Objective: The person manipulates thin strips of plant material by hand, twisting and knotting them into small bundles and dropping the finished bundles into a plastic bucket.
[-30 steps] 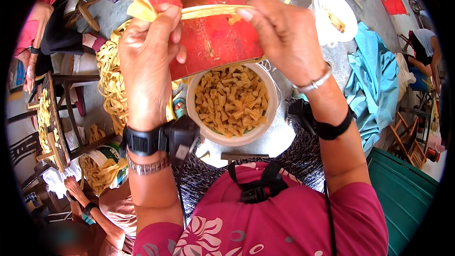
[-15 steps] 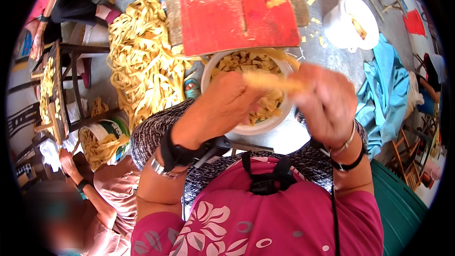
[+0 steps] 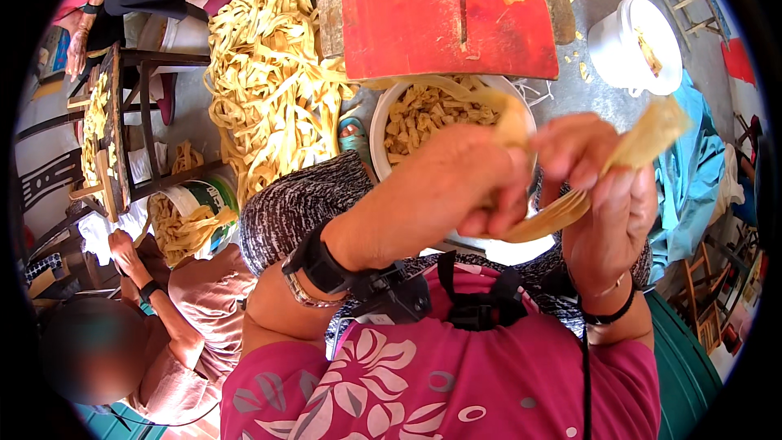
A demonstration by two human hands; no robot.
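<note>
My left hand [image 3: 460,175] is closed on one part of a long, flat, yellowish strip [image 3: 552,220], its fingers a little blurred. My right hand [image 3: 611,204] pinches the same strip, whose wide pale end sticks up past the fingertips. From there it sags in a curve toward my left hand. Another yellowish length rises blurred beside my left hand. Both hands are above my lap, at the near right side of a white tub [image 3: 378,134] holding short cut pieces [image 3: 432,118] of similar strip. My left forearm hides part of the tub.
A red board [image 3: 448,24] on a wooden bench stands beyond the tub. Left of it lies a big heap of long strips [image 3: 273,73]. A white bucket [image 3: 603,49] and blue cloth [image 3: 688,171] are to the right. Another person [image 3: 195,301] sits at the left beside a tipped bucket [image 3: 220,200].
My hands have come nearer my body and shifted right. The strip, stretched between them before, now curves down, with an end standing above my right hand. The whole view has shifted slightly.
</note>
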